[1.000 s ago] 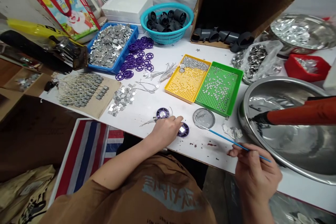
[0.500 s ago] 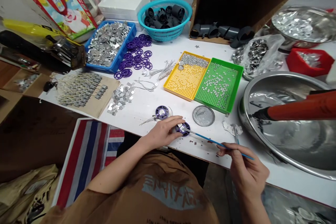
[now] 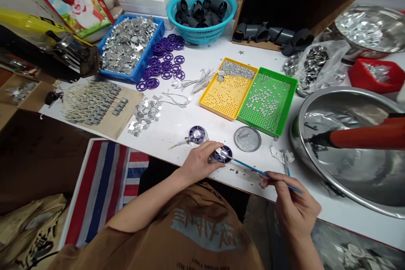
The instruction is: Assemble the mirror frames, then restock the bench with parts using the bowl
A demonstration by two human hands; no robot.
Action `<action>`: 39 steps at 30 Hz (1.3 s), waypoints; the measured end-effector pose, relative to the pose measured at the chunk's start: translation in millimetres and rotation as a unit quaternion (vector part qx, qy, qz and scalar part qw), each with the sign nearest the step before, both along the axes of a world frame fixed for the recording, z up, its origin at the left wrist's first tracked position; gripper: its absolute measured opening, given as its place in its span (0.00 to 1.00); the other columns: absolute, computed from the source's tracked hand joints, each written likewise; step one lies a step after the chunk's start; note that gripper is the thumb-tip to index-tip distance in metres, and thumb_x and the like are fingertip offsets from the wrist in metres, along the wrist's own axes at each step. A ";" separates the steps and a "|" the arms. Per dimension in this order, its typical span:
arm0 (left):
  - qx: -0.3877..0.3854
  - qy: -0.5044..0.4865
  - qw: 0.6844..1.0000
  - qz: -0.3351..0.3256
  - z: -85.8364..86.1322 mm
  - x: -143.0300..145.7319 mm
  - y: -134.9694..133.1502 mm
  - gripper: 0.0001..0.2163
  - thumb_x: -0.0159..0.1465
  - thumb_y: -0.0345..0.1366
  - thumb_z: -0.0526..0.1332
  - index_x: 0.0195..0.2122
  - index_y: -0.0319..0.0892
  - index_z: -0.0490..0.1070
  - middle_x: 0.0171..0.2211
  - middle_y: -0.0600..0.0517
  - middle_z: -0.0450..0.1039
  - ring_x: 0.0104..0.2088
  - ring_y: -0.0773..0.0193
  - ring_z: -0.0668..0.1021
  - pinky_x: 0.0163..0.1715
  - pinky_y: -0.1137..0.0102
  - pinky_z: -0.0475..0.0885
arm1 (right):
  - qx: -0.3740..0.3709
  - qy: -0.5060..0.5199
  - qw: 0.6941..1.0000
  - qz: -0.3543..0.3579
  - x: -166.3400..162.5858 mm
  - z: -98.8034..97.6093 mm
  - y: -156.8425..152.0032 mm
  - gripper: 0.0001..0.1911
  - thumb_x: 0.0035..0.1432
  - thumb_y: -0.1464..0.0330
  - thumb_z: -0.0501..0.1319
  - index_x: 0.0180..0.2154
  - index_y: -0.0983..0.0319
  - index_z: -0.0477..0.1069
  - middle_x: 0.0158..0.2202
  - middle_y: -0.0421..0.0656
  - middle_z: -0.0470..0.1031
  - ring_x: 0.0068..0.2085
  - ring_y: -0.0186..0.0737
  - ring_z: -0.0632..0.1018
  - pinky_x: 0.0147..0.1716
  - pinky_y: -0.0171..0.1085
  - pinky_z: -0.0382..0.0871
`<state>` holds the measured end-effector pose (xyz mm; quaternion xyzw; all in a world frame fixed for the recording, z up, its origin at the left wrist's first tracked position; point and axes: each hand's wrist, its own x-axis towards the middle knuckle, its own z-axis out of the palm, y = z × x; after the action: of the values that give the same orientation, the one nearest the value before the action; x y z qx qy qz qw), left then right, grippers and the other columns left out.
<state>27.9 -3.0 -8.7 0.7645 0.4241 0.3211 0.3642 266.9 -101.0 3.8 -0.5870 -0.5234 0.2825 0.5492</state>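
- Purple plastic disc [image 3: 223, 155] lies flat near the desk's [image 3: 164, 135] near edge, with a small silver square at its centre.
- Left hand [image 3: 201, 162]: the grip is narrow, with the fingertips [image 3: 212, 154] closed against the disc's left rim, holding it down on the desk.
- Right hand [image 3: 292, 202]: the grip is a narrow pinch on a thin blue-handled brush [image 3: 262, 173], whose tip touches the silver square.
- Second purple disc [image 3: 196, 134] sits just up and left of the first, carrying its own silver square, with thin wires [image 3: 179, 143] trailing toward the desk's near edge.
- Round dish of grey paste [image 3: 247, 138] sits to the right of the discs, and crumpled white scraps [image 3: 280, 155] lie beyond it.
- Yellow perforated tray [image 3: 221, 101] and green perforated tray [image 3: 265, 101] sit side by side mid-desk, both dotted with tiny metal pieces.
- Steel basin [image 3: 348, 168] rests at the desk's right edge, with a red-orange tool [image 3: 363, 138] lying across it.
- Loose silver squares [image 3: 145, 114] lie at mid-desk, beside a kraft paper sheet [image 3: 129, 109] of wired metal pieces.
- Blue tray [image 3: 139, 74] of silver squares sits toward the far edge.
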 end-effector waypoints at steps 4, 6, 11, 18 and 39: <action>0.005 0.006 1.000 0.002 -0.5 -0.7 0.1 0.23 0.55 0.35 0.70 0.52 0.46 0.67 0.49 0.49 0.74 0.50 0.58 0.77 0.51 0.64 0.74 | 0.001 -0.033 0.999 0.026 2.2 4.4 -1.3 0.11 0.60 0.75 0.59 0.43 0.59 0.75 0.34 0.42 0.77 0.33 0.38 0.78 0.37 0.40 0.72; 0.008 0.007 1.000 0.002 -0.8 -0.9 0.1 0.23 0.55 0.35 0.71 0.52 0.45 0.67 0.49 0.49 0.74 0.50 0.58 0.77 0.51 0.64 0.74 | 0.001 -0.047 0.998 0.033 3.5 6.1 -1.6 0.12 0.60 0.76 0.59 0.43 0.59 0.75 0.35 0.42 0.77 0.33 0.37 0.78 0.36 0.39 0.72; 0.012 0.012 1.000 0.004 0.2 -0.9 -0.8 0.24 0.54 0.35 0.71 0.52 0.44 0.68 0.49 0.48 0.74 0.50 0.58 0.77 0.51 0.64 0.75 | 0.001 -0.058 0.998 0.038 3.8 7.8 1.1 0.11 0.60 0.76 0.58 0.43 0.59 0.75 0.35 0.42 0.77 0.33 0.37 0.78 0.34 0.38 0.73; 0.024 0.013 1.000 0.011 -0.2 -0.9 -2.5 0.24 0.55 0.36 0.71 0.52 0.45 0.68 0.49 0.49 0.75 0.49 0.58 0.78 0.50 0.64 0.75 | 0.008 -0.110 0.993 0.041 2.4 17.8 7.4 0.11 0.60 0.76 0.59 0.42 0.59 0.75 0.32 0.40 0.78 0.32 0.34 0.78 0.34 0.34 0.72; 0.029 0.027 0.999 0.018 -3.6 -0.6 -4.0 0.22 0.58 0.39 0.68 0.53 0.46 0.67 0.49 0.49 0.75 0.47 0.59 0.78 0.49 0.66 0.75 | 0.040 -0.162 0.985 0.047 -0.6 29.9 4.2 0.14 0.58 0.78 0.60 0.42 0.57 0.75 0.34 0.40 0.79 0.32 0.35 0.79 0.33 0.36 0.73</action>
<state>27.2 -7.0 -12.3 0.7753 0.4379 0.3195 0.3241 266.3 -96.8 33.7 -0.5775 -0.6434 0.1881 0.4661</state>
